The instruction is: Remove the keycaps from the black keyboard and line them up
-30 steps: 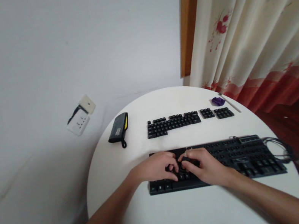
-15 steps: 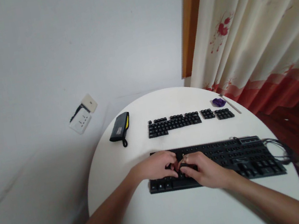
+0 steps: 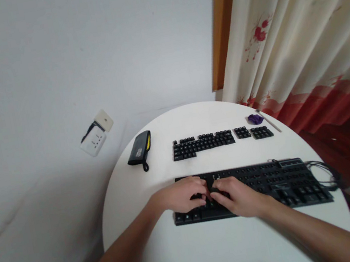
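A black keyboard (image 3: 294, 193) lies on the white round table, with its lower row of caps in place. Over its left half, my left hand (image 3: 186, 193) rests with fingers curled down and thumb bent inward. Close beside it, my right hand (image 3: 239, 195) pinches downward, thumb and fingertips drawn together. Whatever either hand holds is too small and dark to make out. Small pale spots show on the keyboard just above my right fingers. Behind the keyboard, loose black keycaps (image 3: 207, 143) lie in rows, grouped like a keyboard layout.
A dark pouch (image 3: 139, 148) with a yellow edge sits at the table's back left. At the back right are a purple crumpled thing (image 3: 255, 119) and a thin white stick (image 3: 270, 121). The cable (image 3: 326, 174) coils at the keyboard's right end, near the table (image 3: 170, 258) edge.
My right fingers have shifted slightly up and their grip has changed a little, so pale spots above them now show. My left hand stays nearly in place, its fingers moved slightly.
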The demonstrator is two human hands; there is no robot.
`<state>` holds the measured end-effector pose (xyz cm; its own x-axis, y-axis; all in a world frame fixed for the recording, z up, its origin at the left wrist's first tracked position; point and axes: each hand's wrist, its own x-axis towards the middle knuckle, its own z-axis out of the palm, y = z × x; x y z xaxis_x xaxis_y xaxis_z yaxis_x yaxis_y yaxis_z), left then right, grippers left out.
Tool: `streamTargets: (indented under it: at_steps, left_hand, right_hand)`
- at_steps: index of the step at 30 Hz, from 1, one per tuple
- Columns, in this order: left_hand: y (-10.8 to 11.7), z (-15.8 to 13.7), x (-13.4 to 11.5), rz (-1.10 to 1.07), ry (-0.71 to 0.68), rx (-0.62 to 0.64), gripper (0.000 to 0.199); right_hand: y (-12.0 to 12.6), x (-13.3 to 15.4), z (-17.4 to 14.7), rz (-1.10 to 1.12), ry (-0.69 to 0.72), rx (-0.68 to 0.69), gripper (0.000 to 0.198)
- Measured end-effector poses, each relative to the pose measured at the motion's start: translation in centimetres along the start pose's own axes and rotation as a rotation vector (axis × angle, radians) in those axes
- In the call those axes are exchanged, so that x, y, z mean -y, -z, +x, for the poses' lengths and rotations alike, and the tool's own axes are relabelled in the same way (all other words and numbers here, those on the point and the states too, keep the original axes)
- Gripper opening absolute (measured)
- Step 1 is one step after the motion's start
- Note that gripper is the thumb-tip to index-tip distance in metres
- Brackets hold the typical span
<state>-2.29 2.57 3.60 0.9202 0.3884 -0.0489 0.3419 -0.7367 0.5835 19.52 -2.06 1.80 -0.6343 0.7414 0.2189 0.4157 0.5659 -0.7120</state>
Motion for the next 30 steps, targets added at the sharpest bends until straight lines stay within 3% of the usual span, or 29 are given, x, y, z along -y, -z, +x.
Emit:
streamTargets:
  at_steps: [5,14,18,24,30]
  left_hand:
    - [-0.3,0.3,-0.1,0.02,0.058,-0.026,0.022]
    - [-1.4,1.0,-0.1,-0.041,0.144,-0.107,0.024]
    - [-1.1,1.0,-0.8,-0.02,0.157,-0.138,0.018]
    - [-1.0,1.5,-1.5,-0.017,0.178,-0.374,0.011]
    - [-2.0,2.0,-1.5,0.039,0.252,-0.538,0.02]
  right_hand:
    - [-0.3,-0.1,0.3,0.122,-0.029,-0.014,0.023]
    - [-0.7,-1.3,0.4,0.331,-0.195,-0.082,0.038]
    - [-0.6,-0.9,0.4,0.278,-0.151,-0.156,0.038]
    - [-0.3,-0.4,0.2,0.108,-0.222,-0.433,0.031]
    - [-0.5,-1.0,0.1,0.225,-0.308,-0.454,0.027]
